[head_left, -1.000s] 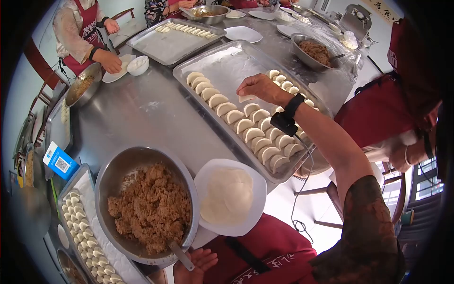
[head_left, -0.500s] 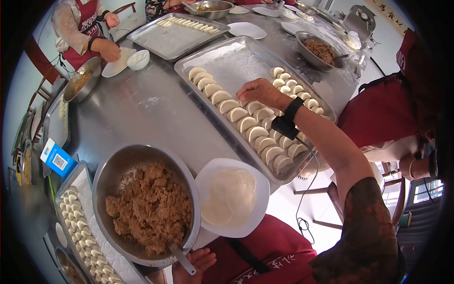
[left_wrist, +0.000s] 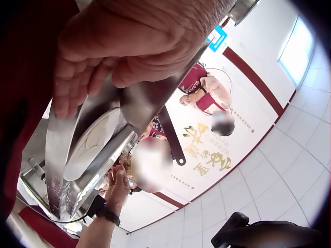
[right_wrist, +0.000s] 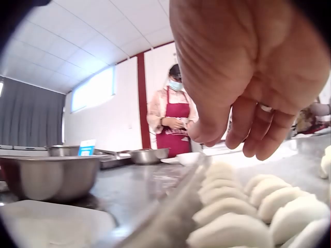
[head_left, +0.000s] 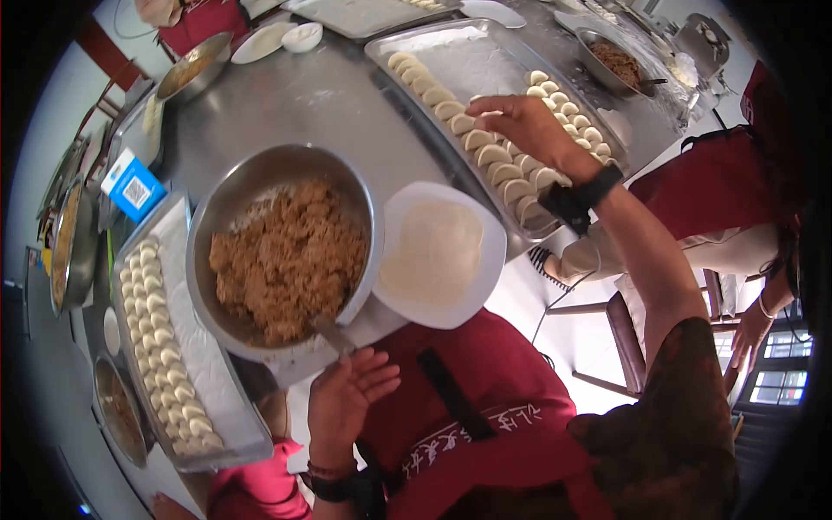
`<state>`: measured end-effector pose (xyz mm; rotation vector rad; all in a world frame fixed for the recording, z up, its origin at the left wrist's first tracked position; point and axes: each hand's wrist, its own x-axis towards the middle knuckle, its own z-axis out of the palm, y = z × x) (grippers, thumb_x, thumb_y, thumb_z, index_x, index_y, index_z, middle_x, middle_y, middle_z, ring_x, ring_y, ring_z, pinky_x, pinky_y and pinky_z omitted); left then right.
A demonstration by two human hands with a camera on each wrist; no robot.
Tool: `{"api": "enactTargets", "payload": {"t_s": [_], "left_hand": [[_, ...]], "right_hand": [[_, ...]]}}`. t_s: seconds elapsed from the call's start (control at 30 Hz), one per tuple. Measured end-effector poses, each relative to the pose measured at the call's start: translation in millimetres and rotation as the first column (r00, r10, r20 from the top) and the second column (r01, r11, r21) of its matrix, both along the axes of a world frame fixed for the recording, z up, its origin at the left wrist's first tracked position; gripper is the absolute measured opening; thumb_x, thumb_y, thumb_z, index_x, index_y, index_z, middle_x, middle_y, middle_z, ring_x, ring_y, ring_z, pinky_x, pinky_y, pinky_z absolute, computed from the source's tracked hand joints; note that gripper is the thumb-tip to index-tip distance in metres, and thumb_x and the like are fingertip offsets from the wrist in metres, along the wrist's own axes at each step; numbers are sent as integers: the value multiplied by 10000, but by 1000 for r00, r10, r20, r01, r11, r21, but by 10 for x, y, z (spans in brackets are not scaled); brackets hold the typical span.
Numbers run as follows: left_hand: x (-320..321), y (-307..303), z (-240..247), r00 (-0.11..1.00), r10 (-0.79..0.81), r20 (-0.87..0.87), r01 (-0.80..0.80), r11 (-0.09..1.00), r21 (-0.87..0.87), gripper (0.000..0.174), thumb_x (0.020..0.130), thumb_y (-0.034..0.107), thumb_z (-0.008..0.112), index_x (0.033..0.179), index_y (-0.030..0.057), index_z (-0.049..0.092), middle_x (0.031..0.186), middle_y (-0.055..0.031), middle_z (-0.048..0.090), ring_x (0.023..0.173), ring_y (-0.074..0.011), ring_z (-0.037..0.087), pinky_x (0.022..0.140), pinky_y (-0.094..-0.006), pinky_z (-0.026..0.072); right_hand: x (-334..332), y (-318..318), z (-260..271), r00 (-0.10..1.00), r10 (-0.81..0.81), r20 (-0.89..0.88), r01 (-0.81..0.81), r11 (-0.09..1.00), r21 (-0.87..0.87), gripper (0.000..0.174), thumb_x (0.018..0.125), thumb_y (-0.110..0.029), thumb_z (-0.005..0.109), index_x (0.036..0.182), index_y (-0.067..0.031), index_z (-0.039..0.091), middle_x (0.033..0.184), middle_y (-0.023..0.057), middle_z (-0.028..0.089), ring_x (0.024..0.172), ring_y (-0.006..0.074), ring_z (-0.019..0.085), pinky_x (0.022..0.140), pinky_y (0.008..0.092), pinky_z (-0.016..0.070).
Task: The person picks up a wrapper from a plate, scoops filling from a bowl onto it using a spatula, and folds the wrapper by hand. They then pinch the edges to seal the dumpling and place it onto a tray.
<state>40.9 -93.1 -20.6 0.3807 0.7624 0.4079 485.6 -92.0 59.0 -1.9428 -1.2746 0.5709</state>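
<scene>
Above the large metal tray (head_left: 475,30) my right hand (head_left: 533,130) hovers with loosely bent fingers and nothing between them. Rows of pale crescent dumplings (right_wrist: 230,230) lie beneath it in the right wrist view. My left hand (head_left: 351,394) is held palm up with its fingers extended and empty, beside the handle (head_left: 333,334) of a utensil stuck in the brown filling (head_left: 290,264). The filling sits in a steel bowl (head_left: 198,251) near the table's front edge. Right of the bowl, a white plate (head_left: 492,260) carries a stack of round dough wrappers (head_left: 433,247).
A second tray (head_left: 247,429) of smaller dumplings stands on the left, with a blue QR-code card (head_left: 133,186) behind it. Another filling bowl (head_left: 615,65) is at the far right. People in red aprons (right_wrist: 174,124) are around the table (head_left: 277,104).
A second ago my right hand pinched a dumpling over the tray; now it is empty, its fingers parted above the rows. The head view has tilted downward, showing more of my left hand.
</scene>
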Motion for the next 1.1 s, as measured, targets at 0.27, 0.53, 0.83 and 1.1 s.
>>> {"api": "enactTargets", "payload": {"t_s": [0.27,0.53,0.83,1.1], "left_hand": [[63,-104,149,998,-20,54,16,997,79,403,1041,277,467,1227,-64,574,1186,-256,643,1090,-409,643,966,-534,527],[1,-214,202,996,-21,89,13,996,91,386,1044,262,457,1219,-60,579,1176,-251,647,1083,-397,646,965,-526,529],[-25,-278,190,994,-16,104,6,996,94,372,1046,253,453,1214,-54,581,1179,-242,646,1087,-386,646,970,-521,526],[141,-335,192,980,-104,170,74,982,175,386,1012,200,546,1285,-71,524,1249,-225,605,1157,-350,613,1015,-492,501]], "right_hand": [[-1346,-646,-366,866,241,438,-354,914,197,269,819,-99,707,1083,-59,675,1200,130,667,1242,346,550,991,426,469],[-1296,-521,-576,807,184,561,-354,911,211,173,835,-73,662,1007,-57,662,1142,128,681,1108,335,620,906,429,502],[-1282,-542,-430,873,251,418,-354,916,189,110,824,-54,680,916,-50,622,1078,117,697,1034,322,646,879,402,499],[-1779,-909,5,978,197,75,-206,966,155,97,877,-72,684,967,-52,654,865,109,706,790,190,694,689,302,523]]}}
